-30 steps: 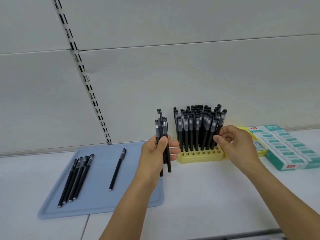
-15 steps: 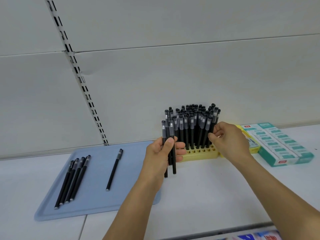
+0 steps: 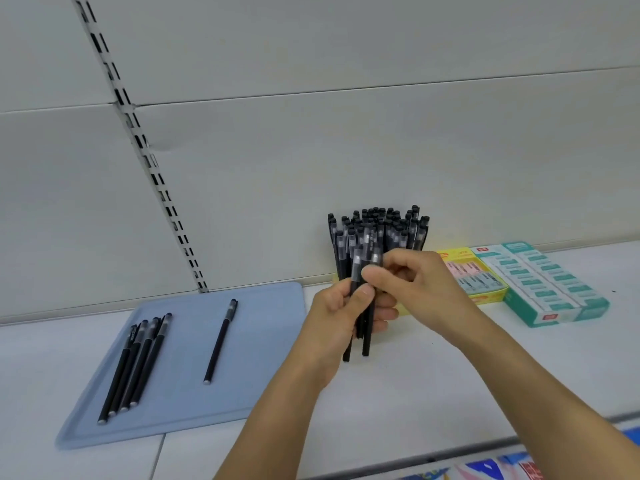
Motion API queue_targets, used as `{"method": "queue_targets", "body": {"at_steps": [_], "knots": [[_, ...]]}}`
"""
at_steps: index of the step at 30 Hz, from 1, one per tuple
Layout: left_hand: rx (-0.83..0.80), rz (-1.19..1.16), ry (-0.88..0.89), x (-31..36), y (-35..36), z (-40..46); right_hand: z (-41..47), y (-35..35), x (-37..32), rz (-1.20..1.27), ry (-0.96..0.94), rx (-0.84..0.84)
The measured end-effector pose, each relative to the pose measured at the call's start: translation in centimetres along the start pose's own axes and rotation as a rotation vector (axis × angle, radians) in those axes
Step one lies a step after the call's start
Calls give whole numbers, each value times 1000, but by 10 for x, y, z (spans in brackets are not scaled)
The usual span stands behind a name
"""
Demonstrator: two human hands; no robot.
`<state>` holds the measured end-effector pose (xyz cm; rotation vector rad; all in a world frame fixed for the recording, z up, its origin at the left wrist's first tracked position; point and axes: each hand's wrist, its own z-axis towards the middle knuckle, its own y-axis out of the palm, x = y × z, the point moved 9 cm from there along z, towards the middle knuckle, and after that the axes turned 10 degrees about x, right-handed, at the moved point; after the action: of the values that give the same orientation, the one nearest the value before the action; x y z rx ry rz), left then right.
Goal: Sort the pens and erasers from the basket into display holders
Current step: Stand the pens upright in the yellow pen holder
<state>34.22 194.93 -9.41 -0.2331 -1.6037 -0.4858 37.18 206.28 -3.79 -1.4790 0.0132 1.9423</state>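
Several slim black plastic pens [image 3: 360,306] stand upright in our left hand [image 3: 341,315], which is closed around the bundle. Our right hand [image 3: 414,284] meets it from the right, thumb and fingertips [image 3: 374,273] pinched on the top of one pen. To do this well we should draw that single pen straight up and clear of the rest, keeping the left grip firm so the others do not slide. Just behind both hands stand the crowded upright black pens in the display holder [image 3: 377,233]. Our hands hide the holder's base, so free slots cannot be seen. Left of the left hand, five loose pens [image 3: 138,362] lie on a flat blue-grey plastic tray [image 3: 263,306]. Right of the right hand sit boxed erasers [image 3: 540,282], their print too small to read.
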Motion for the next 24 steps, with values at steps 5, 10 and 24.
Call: {"method": "queue_targets", "body": {"at_steps": [5,10,24], "knots": [[53,48,-3,-1,-5,1,10,-43,5,101,72,230],[112,-4,-31,-6,-16,-2,25,-83,17,-169,-24,400],[146,-26,-43,-8,-26,-5,46,-56,63,-325,86,256]]}}
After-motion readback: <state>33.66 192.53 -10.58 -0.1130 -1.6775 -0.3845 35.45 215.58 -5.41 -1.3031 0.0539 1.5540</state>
